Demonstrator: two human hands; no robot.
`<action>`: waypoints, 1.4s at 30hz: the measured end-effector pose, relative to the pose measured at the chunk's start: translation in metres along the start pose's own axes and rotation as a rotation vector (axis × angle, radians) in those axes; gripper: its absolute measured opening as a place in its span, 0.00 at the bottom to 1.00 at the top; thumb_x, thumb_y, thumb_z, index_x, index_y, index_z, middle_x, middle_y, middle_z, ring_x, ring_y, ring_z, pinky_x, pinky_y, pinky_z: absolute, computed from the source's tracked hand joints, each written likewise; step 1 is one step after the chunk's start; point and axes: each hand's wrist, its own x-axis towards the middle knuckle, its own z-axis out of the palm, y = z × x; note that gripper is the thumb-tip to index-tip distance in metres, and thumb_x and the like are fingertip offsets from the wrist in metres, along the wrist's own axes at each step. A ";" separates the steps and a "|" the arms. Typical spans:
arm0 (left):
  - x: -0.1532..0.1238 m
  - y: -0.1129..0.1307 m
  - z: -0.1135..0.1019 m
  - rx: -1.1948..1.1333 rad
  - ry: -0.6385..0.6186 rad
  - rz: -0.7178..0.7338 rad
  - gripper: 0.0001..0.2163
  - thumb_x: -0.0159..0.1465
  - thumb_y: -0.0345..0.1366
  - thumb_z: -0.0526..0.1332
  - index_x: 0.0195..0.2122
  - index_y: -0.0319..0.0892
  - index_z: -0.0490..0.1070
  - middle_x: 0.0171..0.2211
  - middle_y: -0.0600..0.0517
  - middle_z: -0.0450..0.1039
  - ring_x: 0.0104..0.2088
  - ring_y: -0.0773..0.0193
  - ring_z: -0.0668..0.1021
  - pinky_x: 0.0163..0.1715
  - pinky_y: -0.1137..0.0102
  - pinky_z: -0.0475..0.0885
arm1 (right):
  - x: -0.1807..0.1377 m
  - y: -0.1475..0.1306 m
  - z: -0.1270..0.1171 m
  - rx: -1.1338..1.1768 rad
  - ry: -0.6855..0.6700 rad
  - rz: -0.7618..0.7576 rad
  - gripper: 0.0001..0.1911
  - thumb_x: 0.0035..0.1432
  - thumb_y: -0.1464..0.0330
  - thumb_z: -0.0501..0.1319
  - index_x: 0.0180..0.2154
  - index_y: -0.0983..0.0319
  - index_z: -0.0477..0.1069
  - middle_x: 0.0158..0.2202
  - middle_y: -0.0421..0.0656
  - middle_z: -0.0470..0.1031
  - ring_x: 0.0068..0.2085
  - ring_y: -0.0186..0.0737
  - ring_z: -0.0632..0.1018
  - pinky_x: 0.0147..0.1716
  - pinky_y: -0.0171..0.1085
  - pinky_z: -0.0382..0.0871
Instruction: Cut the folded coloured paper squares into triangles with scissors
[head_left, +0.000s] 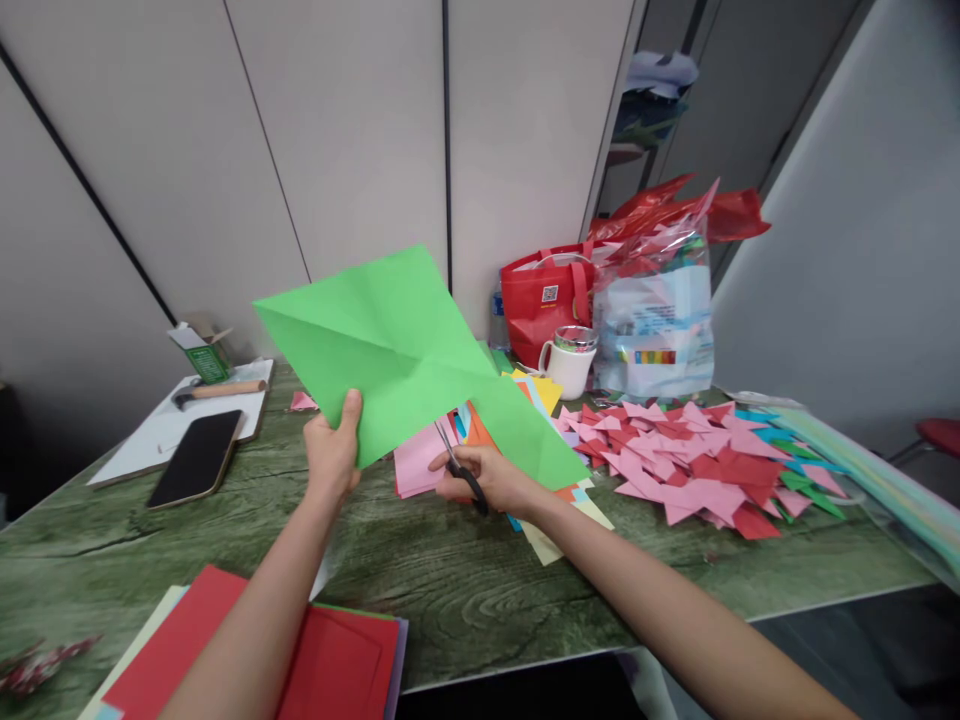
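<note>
My left hand (334,445) grips the lower left edge of a large sheet of bright green paper (390,350), thumb on its front. Creases cross the sheet, which is raised above the table and tilted. Its right part (532,430) hangs down behind my right forearm. Scissors (466,482) with black handles are in my right hand (487,478); their blades point up and left, just below the paper's lower edge. Whether the blades touch the paper I cannot tell. Beneath the green sheet lie pink paper (420,462) and other coloured sheets, partly hidden.
Folded pink and red paper pieces (690,450) are heaped at right, before a white mug (570,365), a red bag (536,305) and a plastic bag (652,335). A phone (196,458) and hammer (221,391) lie left. Red paper (341,660) is stacked at the near edge.
</note>
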 end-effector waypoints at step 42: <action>-0.007 -0.002 0.001 0.040 -0.114 -0.018 0.15 0.45 0.45 0.65 0.24 0.36 0.71 0.17 0.54 0.68 0.16 0.69 0.68 0.16 0.74 0.64 | 0.000 -0.001 0.003 0.037 0.059 -0.016 0.21 0.38 0.60 0.66 0.34 0.65 0.67 0.19 0.35 0.62 0.20 0.26 0.61 0.19 0.29 0.50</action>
